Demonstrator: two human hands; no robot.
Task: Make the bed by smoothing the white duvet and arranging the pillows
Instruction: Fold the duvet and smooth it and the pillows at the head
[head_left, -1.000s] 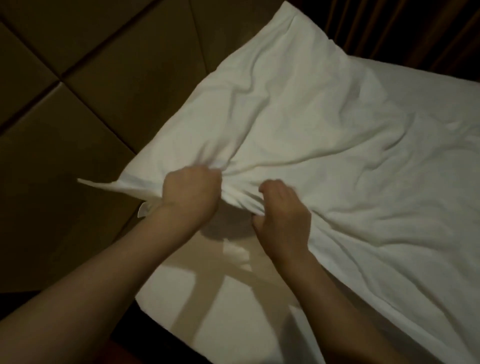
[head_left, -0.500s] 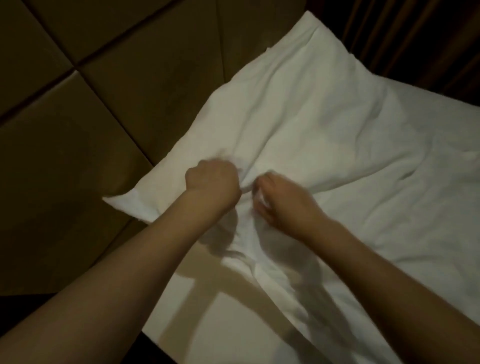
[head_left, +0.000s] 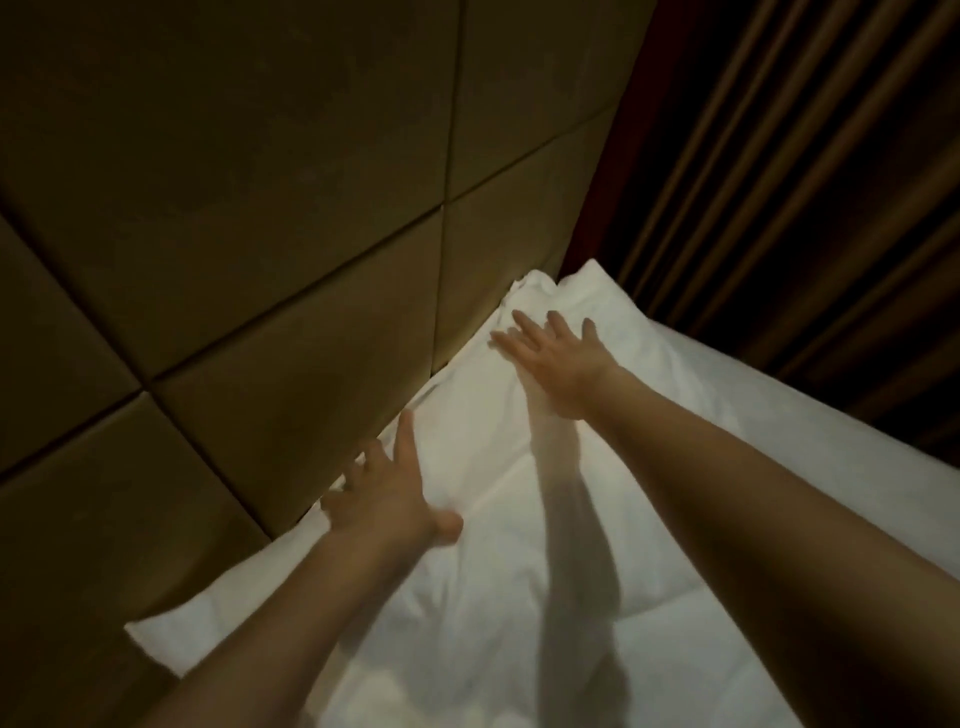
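A white pillow (head_left: 483, 441) lies flat at the head of the bed, along the padded headboard. My right hand (head_left: 556, 364) lies on the pillow's far end with its fingers spread and straight. My left hand (head_left: 389, 499) rests on the pillow's edge next to the headboard, fingers stretched out, thumb apart. A second white pillow corner (head_left: 171, 639) sticks out at the lower left, under my left forearm. The white duvet (head_left: 779, 467) covers the bed to the right and looks fairly flat.
The brown padded headboard (head_left: 260, 234) fills the left and top. Dark pleated curtains (head_left: 805, 182) hang at the right, close behind the bed's far corner. The light is dim.
Both hands have let go of the bunched white fabric that they gripped. They now lie flat and spread on the pillow, farther up towards the headboard. The fabric looks smoother.
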